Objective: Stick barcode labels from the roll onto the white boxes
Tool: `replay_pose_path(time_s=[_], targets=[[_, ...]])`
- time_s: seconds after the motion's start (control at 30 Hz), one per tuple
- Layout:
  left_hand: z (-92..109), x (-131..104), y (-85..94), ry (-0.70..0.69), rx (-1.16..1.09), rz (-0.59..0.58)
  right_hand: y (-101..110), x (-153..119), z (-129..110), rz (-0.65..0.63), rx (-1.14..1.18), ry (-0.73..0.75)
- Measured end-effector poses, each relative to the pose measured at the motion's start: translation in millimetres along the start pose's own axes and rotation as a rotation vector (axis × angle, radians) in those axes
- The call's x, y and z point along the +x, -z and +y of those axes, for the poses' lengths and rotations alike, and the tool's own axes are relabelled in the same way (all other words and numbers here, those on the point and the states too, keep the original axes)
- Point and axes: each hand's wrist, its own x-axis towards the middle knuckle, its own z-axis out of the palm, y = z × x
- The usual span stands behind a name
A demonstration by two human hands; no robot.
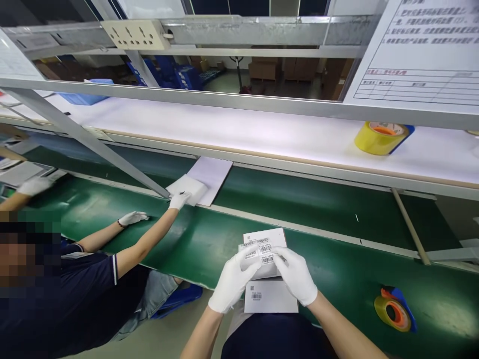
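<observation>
A long green conveyor belt runs across a factory line, with a white shelf above it under a metal frame, and stacked cartons and blue crates dim in the background beyond. Everything below is placed against that belt.

On the belt's near edge, right in front of the wearer, sits a stack of small white boxes: the upper box with barcode labels on its top, and a lower box with one small barcode label, nearer the wearer. Both hands wear white gloves. The left hand is curled round the upper box's left side, and the right hand presses its right side, fingertips resting on the labelled top; so both are closed on that upper box, holding it from either side.

To the left along the belt, a co-worker in a dark shirt reaches across it; one gloved hand touches a white packet lying beside a flat white sheet at the belt's far edge, the other rests on the belt.

At the belt's near right lies a roll of tape in a blue holder; a yellow tape roll sits on the shelf above.

The step in hand looks like handling or checking the labelled upper box. Any further move would call for a steady two-sided hold, keeping the labels face up and the lower box undisturbed.
</observation>
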Motion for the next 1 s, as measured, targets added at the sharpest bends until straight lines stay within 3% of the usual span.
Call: replay_pose_path(time_s=[0.2, 0.43, 0.63, 0.73, 0.83, 0.93, 1.0], targets=[[19.4, 1.1, -10.6, -0.012, 0.097, -0.022, 6.0, -10.9, 4.9, 0.177, -0.19, 0.23], [38.0, 7.2, -23.6, -0.024, 0.198, -0.082, 16.3, -20.1, 7.6, 0.33, -0.311, 0.323], [34.6, 16.3, -36.3, -0.065, 0.2, -0.159, 26.6, -25.0, 3.3, 0.442, -0.465, 0.352], [37.3, 25.6, -31.7, -0.101, 0.191, -0.142, 32.1, -33.9, -0.9, 0.503, -0.444, 0.344], [67.7, 43.9, -13.2, -0.214, 0.23, -0.071, 36.5, -45.9, 2.1, 0.603, -0.377, 0.331], [127.4, 78.4, 8.7, -0.414, 0.201, 0.025, 38.7, -52.8, 10.2, 0.657, -0.386, 0.288], [171.4, 113.6, 17.8, -0.543, 0.019, 0.162, 38.0, -54.6, 14.5, 0.634, -0.396, 0.243]])
